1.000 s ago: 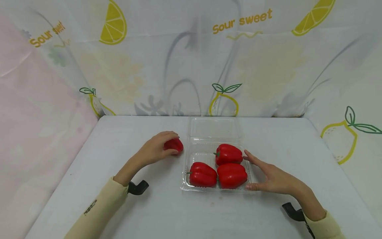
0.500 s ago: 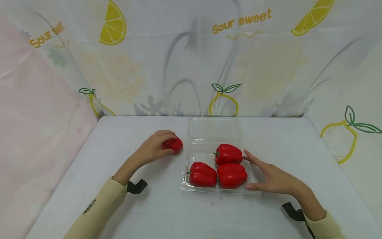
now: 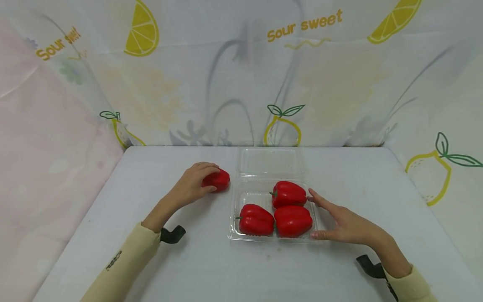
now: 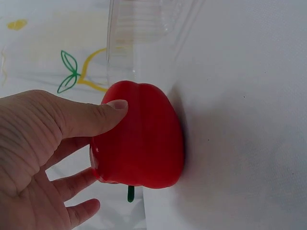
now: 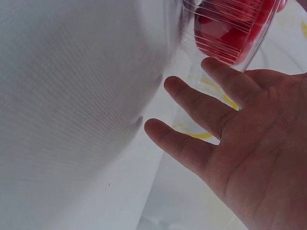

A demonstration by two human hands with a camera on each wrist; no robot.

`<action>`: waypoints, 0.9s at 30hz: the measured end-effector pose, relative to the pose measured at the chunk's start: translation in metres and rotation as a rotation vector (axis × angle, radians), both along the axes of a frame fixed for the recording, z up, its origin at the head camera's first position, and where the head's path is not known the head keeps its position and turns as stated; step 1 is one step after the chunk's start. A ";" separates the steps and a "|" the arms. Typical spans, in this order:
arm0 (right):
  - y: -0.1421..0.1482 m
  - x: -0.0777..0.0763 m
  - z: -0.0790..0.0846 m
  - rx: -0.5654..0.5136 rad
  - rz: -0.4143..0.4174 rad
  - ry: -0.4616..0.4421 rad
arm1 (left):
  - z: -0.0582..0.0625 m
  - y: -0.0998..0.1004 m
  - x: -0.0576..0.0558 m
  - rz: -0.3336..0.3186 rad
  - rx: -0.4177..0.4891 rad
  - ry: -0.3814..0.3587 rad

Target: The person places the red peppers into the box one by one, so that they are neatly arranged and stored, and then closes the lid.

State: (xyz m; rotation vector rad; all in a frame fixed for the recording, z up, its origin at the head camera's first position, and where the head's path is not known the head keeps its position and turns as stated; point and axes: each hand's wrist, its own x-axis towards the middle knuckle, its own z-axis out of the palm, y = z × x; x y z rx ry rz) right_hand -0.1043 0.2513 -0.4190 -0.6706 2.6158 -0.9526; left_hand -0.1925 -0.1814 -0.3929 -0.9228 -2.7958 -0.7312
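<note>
My left hand (image 3: 188, 185) holds a red bell pepper (image 3: 222, 180) just left of a clear plastic clamshell box (image 3: 249, 197). In the left wrist view the thumb presses one side of that pepper (image 4: 144, 139), a finger passes behind it, and its green stem points down the picture. The pepper lies at the white tabletop, its shadow right beside it. Three more red bell peppers sit inside the box: one at the back right (image 3: 289, 194), one at the front right (image 3: 293, 221), one at the front left (image 3: 256, 220). Beside the box's right edge, my right hand (image 3: 351, 226) has its fingers spread and holds nothing.
The box's clear lid (image 3: 269, 161) lies folded back behind it. A white table (image 3: 264, 272) carries everything, and a printed lemon-pattern cloth (image 3: 226, 75) hangs behind its far edge. Black curved pieces (image 3: 172, 235) show at both wrists.
My left hand has shifted slightly left and away from me, and the pepper has moved with it, a little farther from the box. My right hand stays in place.
</note>
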 end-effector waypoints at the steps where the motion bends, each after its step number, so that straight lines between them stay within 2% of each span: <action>1: 0.000 0.000 0.000 0.001 -0.001 -0.001 | 0.000 0.000 0.000 0.005 0.000 -0.003; 9: -0.002 0.001 0.001 0.013 -0.020 -0.018 | -0.004 -0.004 0.002 0.046 -0.003 -0.050; 20: 0.000 0.000 0.000 -0.001 -0.011 -0.013 | -0.010 -0.006 0.001 0.049 0.020 -0.032; 27: -0.001 0.001 0.001 -0.001 -0.012 -0.014 | -0.012 -0.007 0.001 0.082 0.013 -0.039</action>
